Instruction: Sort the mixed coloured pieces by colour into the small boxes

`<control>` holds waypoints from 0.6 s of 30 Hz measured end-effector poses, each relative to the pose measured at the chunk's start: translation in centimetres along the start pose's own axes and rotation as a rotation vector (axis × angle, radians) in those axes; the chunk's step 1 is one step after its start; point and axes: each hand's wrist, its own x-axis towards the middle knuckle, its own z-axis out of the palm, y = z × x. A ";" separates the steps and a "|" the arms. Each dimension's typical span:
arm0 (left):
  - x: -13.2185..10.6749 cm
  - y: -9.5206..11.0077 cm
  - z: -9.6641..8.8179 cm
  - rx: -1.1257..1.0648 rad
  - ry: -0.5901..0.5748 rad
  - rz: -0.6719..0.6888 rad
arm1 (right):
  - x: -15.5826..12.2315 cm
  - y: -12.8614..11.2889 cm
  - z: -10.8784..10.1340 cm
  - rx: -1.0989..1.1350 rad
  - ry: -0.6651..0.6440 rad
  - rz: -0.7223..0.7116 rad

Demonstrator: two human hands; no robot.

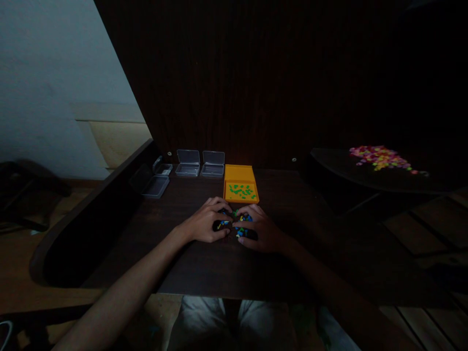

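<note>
Small blue, yellow and green pieces [244, 219] lie in a loose pile on the dark table [197, 265]; their exact kind is too small to tell. My left hand [208, 220] curves around the pile's left side, fingers apart, fingertips down among the pieces. From the right, my right hand [266, 229] does the same with spread fingers. The two hands nearly meet, and they hide part of the pile. Just beyond them stands an opened yellow box [238, 172] with several green pieces [242, 191] scattered inside.
Two clear plastic boxes [188, 168] [213, 169] stand with raised lids at the back. Another clear box [156, 186] and a smaller case [163, 169] sit at the left, near the raised side panel [98, 214]. Pink and yellow bits [382, 157] cover a dark surface at right.
</note>
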 end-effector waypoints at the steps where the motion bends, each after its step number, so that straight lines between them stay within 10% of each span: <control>1: 0.0 0.0 0.0 0.005 -0.002 0.000 | 0.0 0.1 -0.1 0.022 0.028 -0.011; 18: -0.2 -0.2 0.2 0.055 0.012 0.020 | -0.3 0.7 -0.2 -0.042 0.103 0.007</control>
